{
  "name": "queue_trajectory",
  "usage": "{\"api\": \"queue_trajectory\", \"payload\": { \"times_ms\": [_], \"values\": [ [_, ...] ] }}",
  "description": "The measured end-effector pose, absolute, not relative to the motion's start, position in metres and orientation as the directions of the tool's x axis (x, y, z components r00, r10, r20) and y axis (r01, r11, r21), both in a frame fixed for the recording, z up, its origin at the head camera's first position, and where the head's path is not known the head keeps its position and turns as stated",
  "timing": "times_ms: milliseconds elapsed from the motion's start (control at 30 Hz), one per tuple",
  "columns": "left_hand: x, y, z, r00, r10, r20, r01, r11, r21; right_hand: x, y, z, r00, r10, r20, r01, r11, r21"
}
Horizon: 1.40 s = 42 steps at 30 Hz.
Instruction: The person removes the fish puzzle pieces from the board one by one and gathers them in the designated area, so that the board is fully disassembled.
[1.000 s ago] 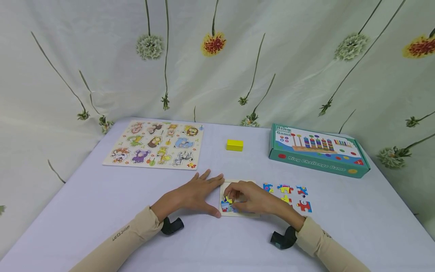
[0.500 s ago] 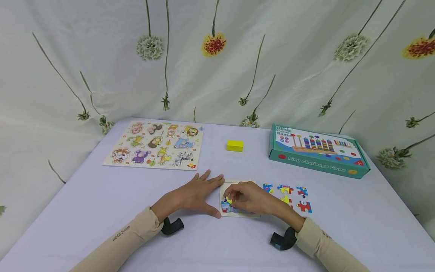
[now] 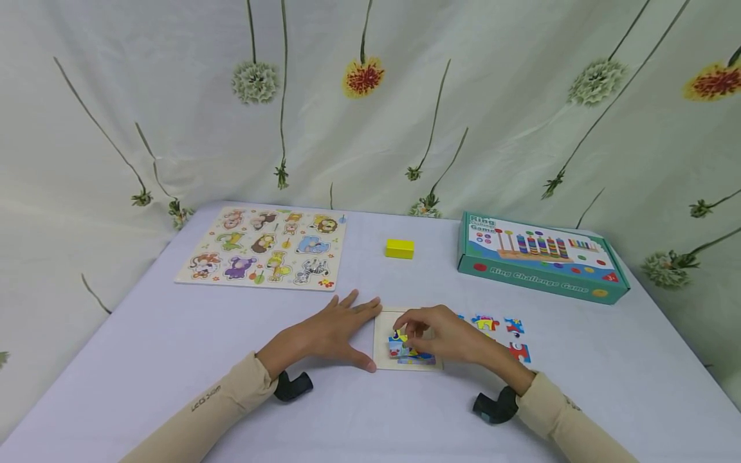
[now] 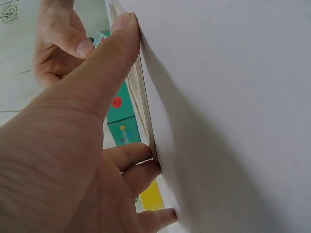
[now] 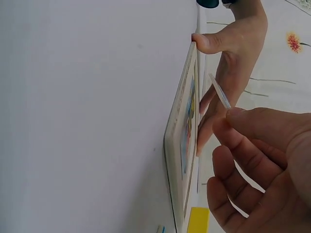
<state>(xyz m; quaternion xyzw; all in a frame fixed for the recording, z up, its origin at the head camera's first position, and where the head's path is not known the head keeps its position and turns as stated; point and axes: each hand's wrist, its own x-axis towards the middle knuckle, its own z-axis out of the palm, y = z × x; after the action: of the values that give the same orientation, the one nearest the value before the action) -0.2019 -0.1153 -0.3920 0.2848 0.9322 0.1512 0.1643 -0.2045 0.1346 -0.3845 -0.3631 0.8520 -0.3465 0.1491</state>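
Note:
My right hand (image 3: 442, 331) pinches a small jigsaw piece (image 3: 398, 346) between thumb and fingertips. The piece hangs over the left part of a wooden puzzle tray (image 3: 381, 321); in the right wrist view this thin piece (image 5: 221, 91) is tilted and clear of the tray. Inside the tray, a coloured picture (image 3: 425, 359) shows along the near side, partly covered by my right hand. My left hand (image 3: 338, 328) lies flat with spread fingers at the tray's left side. In the left wrist view its thumb (image 4: 124, 34) and fingertips touch the tray edge.
Several loose jigsaw pieces (image 3: 485, 323) lie right of the tray, some hidden behind my right hand. Farther back are an animal puzzle board (image 3: 266, 247), a yellow block (image 3: 400, 249) and a green Ring Challenge Game box (image 3: 541, 276). A flowered cloth (image 3: 324, 128) hangs behind the table.
My right hand has shifted a little right, carrying the jigsaw piece away from the tray's near left corner. The left hand has stayed in place.

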Motion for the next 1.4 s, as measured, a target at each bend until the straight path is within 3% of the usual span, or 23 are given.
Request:
{"api": "queue_trajectory", "payload": {
  "times_ms": [733, 1400],
  "values": [
    [-0.203, -0.115, -0.395, -0.784, 0.58, -0.221, 0.484, 0.794, 0.368, -0.183, 0.21, -0.385, -0.776, -0.631, -0.019, -0.435, 0.556, -0.708],
    [-0.2, -0.116, -0.391, -0.778, 0.588, -0.219, 0.482, 0.784, 0.392, -0.171, 0.231, -0.392, -0.784, -0.612, -0.104, -0.341, 0.565, -0.751]
  ]
}}
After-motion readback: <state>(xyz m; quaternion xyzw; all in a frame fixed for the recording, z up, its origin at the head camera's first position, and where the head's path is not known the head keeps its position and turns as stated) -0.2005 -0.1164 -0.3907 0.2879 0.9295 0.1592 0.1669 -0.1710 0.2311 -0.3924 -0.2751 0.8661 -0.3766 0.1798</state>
